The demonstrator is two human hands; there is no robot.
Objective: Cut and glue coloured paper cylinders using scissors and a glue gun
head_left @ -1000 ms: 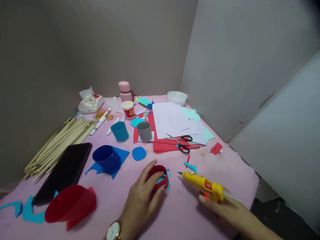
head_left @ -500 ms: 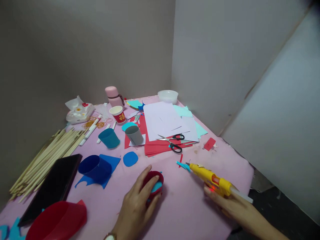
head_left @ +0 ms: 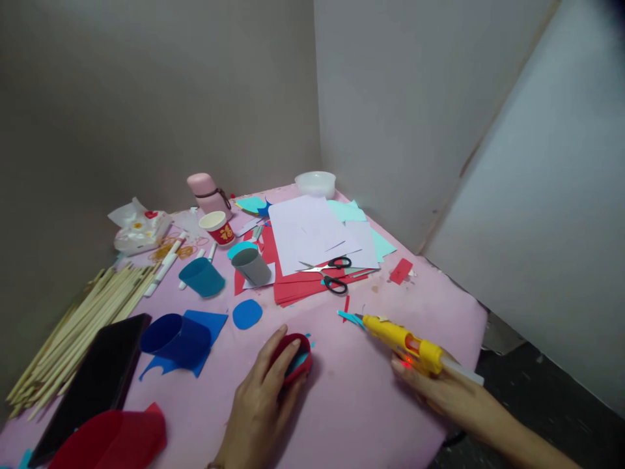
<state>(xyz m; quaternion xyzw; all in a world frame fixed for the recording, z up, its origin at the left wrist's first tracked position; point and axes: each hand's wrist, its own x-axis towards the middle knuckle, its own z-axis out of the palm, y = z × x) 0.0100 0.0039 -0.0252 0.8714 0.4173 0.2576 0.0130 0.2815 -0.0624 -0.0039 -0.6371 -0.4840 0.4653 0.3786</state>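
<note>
My left hand (head_left: 263, 387) grips a small red paper cylinder (head_left: 301, 371) standing on the pink table, fingers over its rim and around its side. Light blue paper shows inside it. On the right, my right hand (head_left: 430, 387) is closed around the handle of a yellow glue gun (head_left: 403, 339) whose red light is lit. A clear glue stick (head_left: 461, 371) sticks out of its back. Its nozzle points left, close to some light blue paper strips (head_left: 349, 318). Left of my left hand are a blue paper disc (head_left: 247, 314) and a dark blue paper cylinder (head_left: 178, 339).
Scissors (head_left: 327, 268) lie on red and white paper sheets (head_left: 307, 228). Teal (head_left: 202, 277) and grey (head_left: 251, 266) paper cylinders stand near a paper cup (head_left: 217, 228). Wooden sticks (head_left: 83, 332), a black phone-like slab (head_left: 92, 384) and a large red paper piece (head_left: 110, 440) occupy the left.
The view has shifted slightly, moving most things a little left in the picture. Both hands keep their holds, on the red cylinder and the glue gun.
</note>
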